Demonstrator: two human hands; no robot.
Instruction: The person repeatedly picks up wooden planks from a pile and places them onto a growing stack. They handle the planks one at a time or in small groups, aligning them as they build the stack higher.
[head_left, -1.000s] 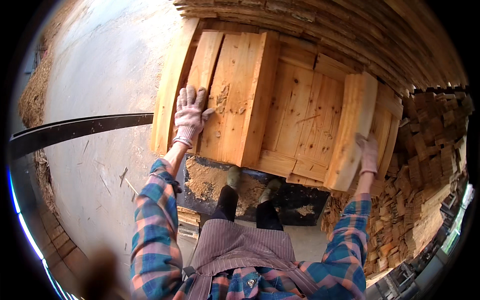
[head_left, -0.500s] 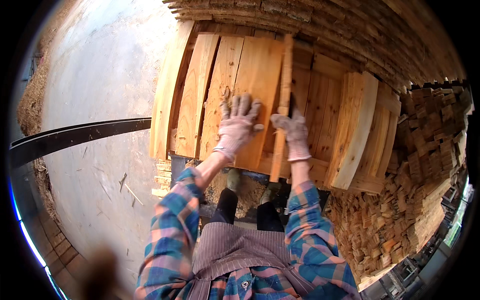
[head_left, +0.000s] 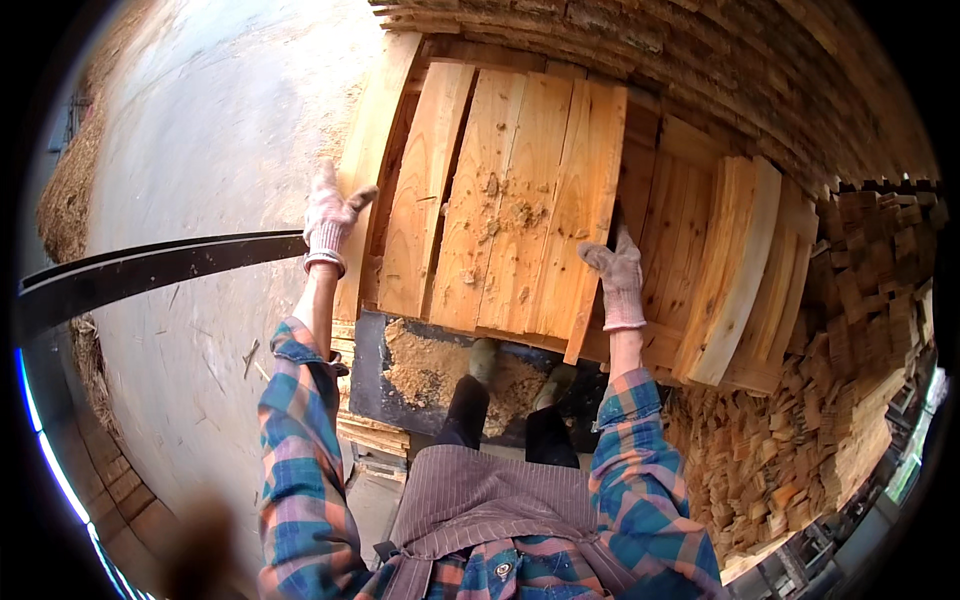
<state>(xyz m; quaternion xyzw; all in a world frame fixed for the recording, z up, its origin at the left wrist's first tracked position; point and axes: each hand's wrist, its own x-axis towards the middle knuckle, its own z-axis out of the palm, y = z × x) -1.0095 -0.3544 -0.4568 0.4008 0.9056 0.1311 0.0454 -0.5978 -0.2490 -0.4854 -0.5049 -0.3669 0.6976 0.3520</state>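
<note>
Several pale wooden boards lie side by side in front of me, with wood chips scattered over the middle one. My left hand, in a pale work glove, is at the outer edge of the far-left board. Its fingers are stretched out and the thumb is spread. My right hand, also gloved, grips the right edge of the right-hand board. The thumb rests over that board's edge, while the fingers go down its right side, partly hidden.
More boards stand on edge at the right. A large pile of wood blocks lies beyond them, and stacked planks rise at the back. A black metal rail crosses the grey floor at left. Sawdust covers the ground near my feet.
My left hand has moved left from the top of the boards to the outer board's edge. The board in my right hand has tipped from on edge to flat beside the others.
</note>
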